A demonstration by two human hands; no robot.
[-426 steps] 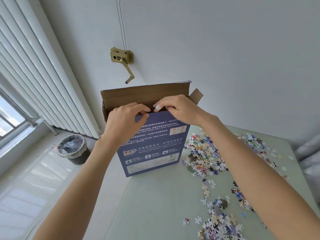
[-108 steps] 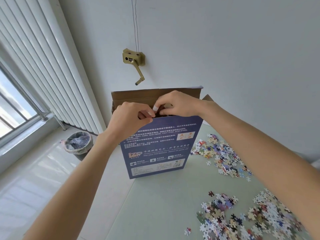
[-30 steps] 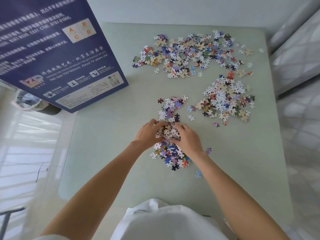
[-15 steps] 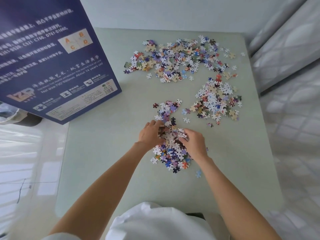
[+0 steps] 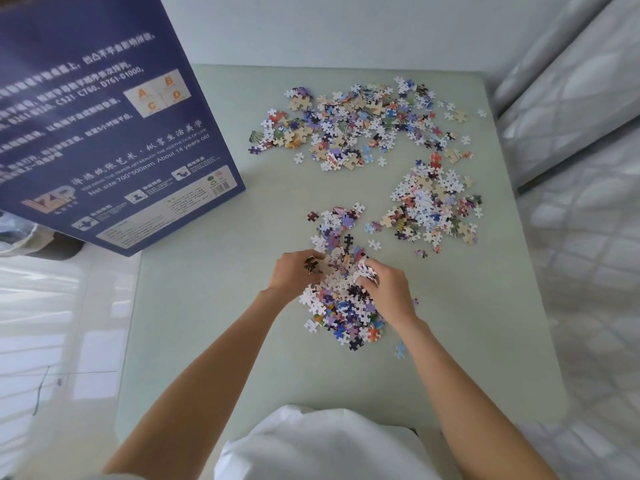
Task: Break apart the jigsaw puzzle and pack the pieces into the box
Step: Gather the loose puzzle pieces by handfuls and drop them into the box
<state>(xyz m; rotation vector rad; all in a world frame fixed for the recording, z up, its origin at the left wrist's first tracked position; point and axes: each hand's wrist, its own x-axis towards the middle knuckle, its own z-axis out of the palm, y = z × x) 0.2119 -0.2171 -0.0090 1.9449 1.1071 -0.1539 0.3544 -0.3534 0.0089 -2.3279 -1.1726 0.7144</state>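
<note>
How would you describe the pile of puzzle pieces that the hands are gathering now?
On the pale green table, right of the upright dark blue cardboard box, lie three piles. It is the nearest pile of puzzle pieces, the only one between the left hand and right hand.

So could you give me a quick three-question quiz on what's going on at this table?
1. True or false: the blue puzzle box lies flat on the table.
2. How many separate heaps of jigsaw pieces are there?
3. Which heap are the left hand and right hand gathering: A far heap, B right heap, C nearest heap?

Key: 1 false, it stands upright. 2 three. 3 C.
</note>
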